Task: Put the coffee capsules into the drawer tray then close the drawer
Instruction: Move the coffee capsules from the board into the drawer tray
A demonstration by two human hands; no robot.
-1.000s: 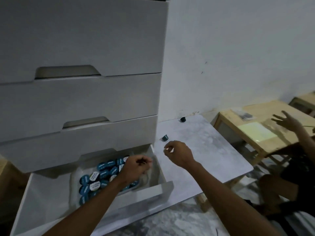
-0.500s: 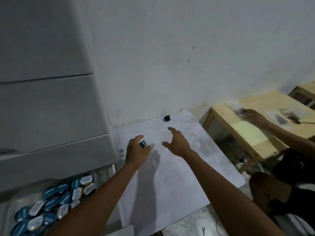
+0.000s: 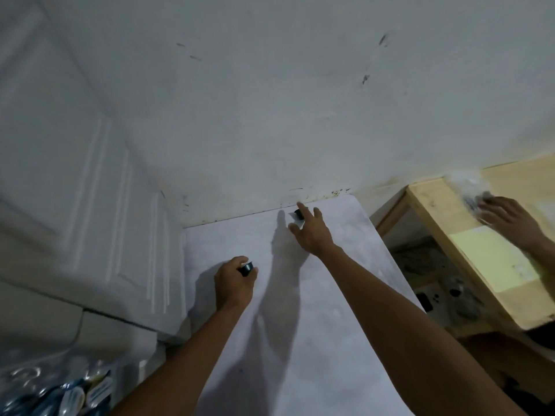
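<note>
My left hand (image 3: pixel 234 283) rests over the white tabletop (image 3: pixel 300 340) and pinches a small dark coffee capsule (image 3: pixel 247 268) between thumb and fingers. My right hand (image 3: pixel 312 232) is stretched to the table's far edge by the wall, fingers spread around a second dark capsule (image 3: pixel 298 214); whether they touch it I cannot tell. At the bottom left, blurred, several blue and white capsules (image 3: pixel 72 397) lie in the open drawer's tray. The drawer itself is mostly out of frame.
The white drawer cabinet (image 3: pixel 75 205) fills the left side. A white wall (image 3: pixel 300 100) runs behind the table. To the right stands a wooden table (image 3: pixel 456 235), where another person's hand (image 3: pixel 507 220) rests on some blurred items.
The view has swung right and up, away from the drawer. My right hand has reached forward to the far capsule by the wall. My left hand keeps hold of its capsule.
</note>
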